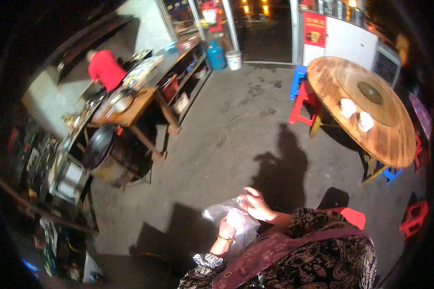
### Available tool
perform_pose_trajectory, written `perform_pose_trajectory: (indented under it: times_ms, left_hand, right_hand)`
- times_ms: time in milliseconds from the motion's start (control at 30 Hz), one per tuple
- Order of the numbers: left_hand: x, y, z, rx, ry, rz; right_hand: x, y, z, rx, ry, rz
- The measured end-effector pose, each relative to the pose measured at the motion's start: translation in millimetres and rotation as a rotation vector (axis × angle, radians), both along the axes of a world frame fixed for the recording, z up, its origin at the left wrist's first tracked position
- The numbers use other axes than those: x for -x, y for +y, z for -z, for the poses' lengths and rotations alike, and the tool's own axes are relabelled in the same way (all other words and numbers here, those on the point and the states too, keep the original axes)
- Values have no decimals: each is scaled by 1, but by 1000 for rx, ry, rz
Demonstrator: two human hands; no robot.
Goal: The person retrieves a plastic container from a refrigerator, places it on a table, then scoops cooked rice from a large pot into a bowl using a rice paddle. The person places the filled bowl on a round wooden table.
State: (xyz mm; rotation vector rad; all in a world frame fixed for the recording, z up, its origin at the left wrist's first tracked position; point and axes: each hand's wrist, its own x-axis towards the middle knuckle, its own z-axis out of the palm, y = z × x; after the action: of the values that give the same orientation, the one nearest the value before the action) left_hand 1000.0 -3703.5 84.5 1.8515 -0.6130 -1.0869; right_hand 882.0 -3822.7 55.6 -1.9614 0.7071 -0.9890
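In front of my body, low in the head view, my left hand grips a clear plastic bag. A bracelet circles that wrist. My right hand is at the upper right side of the bag, its fingers partly spread. Some of the plastic reaches its thumb side, but whether those fingers pinch it is unclear. Whitish material shows at the middle of the bag; I cannot tell whether it is contents or bunched plastic. A patterned dark sleeve and a reddish apron cover my arms and torso.
A round wooden table with two white stacks stands right, beside red and blue stools. Left are a wooden worktable, a pot, a large wok and a person in red. A blue gas cylinder stands near the doorway.
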Motion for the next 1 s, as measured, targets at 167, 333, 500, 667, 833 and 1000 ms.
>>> perform_pose_trajectory:
  times_ms: [167,333,500,667,833,1000]
  left_hand:
    - [-10,-52,22,73,-534,528]
    - [-7,-96,71,-140,-177,532]
    - [-61,-147,90,-106,772,41]
    - [-20,-186,43,35,-667,703]
    - [20,-203,11,-25,-997,1279]
    - [9,-248,-34,63,-937,1239]
  right_hand:
    - [36,-14,-7,-356,98,-142]
    - [59,-32,37,-650,-46,337]
    - [128,-42,129,-1264,-168,113]
    - [130,-69,71,-901,-191,502]
    - [67,-89,-19,-274,239,199]
    - [87,-100,-18,-286,309,435]
